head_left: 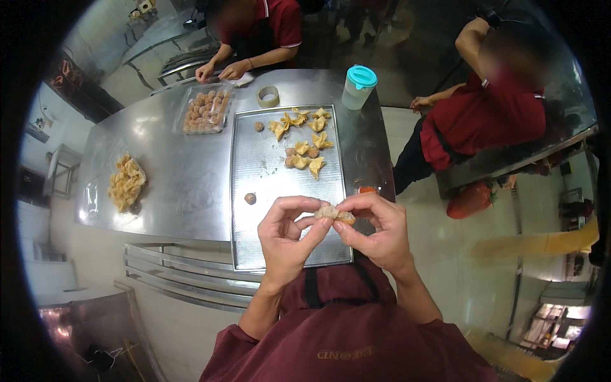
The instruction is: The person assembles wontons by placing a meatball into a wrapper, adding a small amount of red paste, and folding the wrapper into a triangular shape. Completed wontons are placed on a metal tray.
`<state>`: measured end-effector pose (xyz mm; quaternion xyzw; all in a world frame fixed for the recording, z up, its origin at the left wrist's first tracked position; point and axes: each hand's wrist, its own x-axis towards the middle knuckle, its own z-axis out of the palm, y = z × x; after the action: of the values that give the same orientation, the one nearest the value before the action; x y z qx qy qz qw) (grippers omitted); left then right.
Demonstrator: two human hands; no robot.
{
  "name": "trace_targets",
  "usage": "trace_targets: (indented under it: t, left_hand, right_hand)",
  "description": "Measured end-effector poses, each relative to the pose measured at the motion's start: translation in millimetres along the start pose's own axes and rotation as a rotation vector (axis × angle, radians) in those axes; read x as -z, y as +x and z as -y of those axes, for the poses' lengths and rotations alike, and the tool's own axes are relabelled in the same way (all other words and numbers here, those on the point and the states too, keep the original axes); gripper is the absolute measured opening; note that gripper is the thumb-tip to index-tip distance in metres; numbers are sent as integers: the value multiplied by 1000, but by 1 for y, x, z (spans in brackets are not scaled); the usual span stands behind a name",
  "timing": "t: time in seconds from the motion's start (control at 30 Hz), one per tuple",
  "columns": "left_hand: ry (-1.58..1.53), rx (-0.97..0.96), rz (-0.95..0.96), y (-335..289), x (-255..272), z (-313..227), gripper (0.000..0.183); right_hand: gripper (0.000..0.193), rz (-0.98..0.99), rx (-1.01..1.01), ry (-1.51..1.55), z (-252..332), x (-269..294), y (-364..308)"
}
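Over the near end of a metal tray (254, 172), my two hands hold a meatball pulled open, its pale inside showing. My left hand (287, 232) pinches one pale piece (327, 212) between thumb and forefinger. In my right hand (380, 230), thumb and fingers grip the other piece (345, 218), which has a browned underside. The pieces are close together; whether they still join is unclear. A whole brown meatball (251, 198) lies on the tray left of my hands. Farther back on it sit several folded golden fried wontons (320, 140) and a few meatballs (302, 148).
The tray rests on a steel table (172, 172). A clear plastic box of meatballs (207, 111), a tape roll (268, 97), a teal-lidded jug (359, 89) and a wonton pile (126, 184) stand around it. One co-worker (280, 25) works across the table; another (490, 121) is at the right.
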<state>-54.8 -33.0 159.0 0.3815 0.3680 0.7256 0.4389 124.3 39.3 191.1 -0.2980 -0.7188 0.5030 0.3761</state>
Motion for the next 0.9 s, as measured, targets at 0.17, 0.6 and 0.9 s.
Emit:
trace_targets:
  t: [0.17,0.6,0.9]
  left_hand:
    - [-77,10,-71,-4,-6,7,35]
    - [-528,438,-209,6,-20,24,27]
    - [-618,574,-226,12,-24,65,23]
  right_hand:
    - [29,-42,84,-40,-7,-2,-1]
    - [32,-155,156,-11,-40,2,-6]
    - [35,-166,-49,175,-84,24,-24]
